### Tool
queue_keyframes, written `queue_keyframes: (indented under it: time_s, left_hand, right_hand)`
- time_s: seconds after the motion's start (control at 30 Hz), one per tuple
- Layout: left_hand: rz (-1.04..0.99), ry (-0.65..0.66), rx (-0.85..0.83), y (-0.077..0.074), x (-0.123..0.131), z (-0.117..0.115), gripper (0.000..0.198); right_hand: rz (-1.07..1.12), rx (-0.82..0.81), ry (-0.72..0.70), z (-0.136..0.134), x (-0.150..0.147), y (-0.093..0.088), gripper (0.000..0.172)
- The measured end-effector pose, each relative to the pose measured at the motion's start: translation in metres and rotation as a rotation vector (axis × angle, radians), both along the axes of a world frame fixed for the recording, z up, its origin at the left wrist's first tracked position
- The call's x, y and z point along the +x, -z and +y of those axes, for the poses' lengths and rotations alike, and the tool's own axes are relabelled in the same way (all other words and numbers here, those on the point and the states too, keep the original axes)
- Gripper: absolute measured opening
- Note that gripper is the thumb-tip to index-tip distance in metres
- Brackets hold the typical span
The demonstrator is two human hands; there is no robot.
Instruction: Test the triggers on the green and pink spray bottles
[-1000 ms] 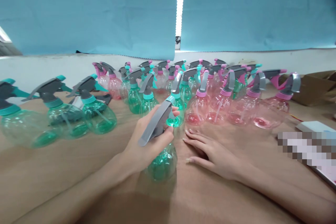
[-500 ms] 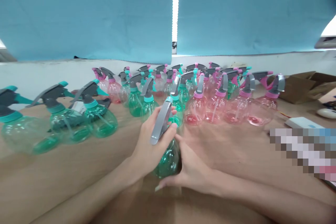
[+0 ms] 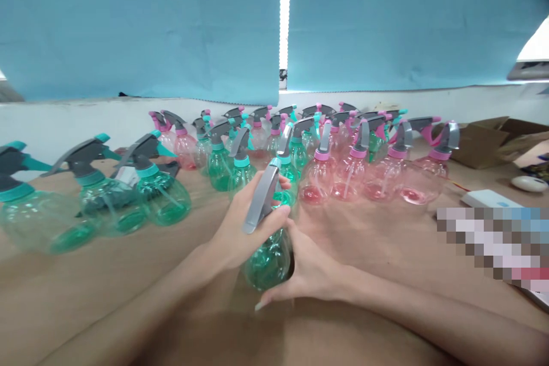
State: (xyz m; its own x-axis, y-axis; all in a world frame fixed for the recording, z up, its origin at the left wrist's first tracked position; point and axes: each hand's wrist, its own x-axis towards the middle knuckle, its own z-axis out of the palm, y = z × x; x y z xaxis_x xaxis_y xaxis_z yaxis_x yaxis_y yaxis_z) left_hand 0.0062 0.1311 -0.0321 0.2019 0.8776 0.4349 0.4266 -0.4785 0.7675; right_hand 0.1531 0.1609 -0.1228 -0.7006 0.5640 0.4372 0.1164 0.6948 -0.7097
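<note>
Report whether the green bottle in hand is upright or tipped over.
The green bottle is upright: its grey trigger is above its body. The left hand grips its upper part.

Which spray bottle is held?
The green bottle at front centre: the left hand grips its top, the right hand curves around its body; no other is held.

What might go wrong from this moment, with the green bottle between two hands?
The bottle could slip or twist: the left hand has its grip high, near the neck, while the right hand curves beside the body, its contact unclear.

If pushed forward, it might knock the next green bottle, standing close behind.
</note>
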Motion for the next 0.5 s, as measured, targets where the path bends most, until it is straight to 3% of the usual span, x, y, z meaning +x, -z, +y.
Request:
queue_keyframes:
  time_s: [0.2, 0.5]
  left_hand:
    - [0.031, -0.039, 0.021, 0.004, 0.004, 0.0, 0.033]
    - [0.079, -0.066, 0.037, 0.008, 0.003, 0.003, 0.043]
  right_hand:
    - [-0.107, 0.063, -0.068, 0.009, 0.025, -0.002, 0.111]
    - [-0.427, 0.086, 0.144, 0.021, 0.079, 0.007, 0.087]
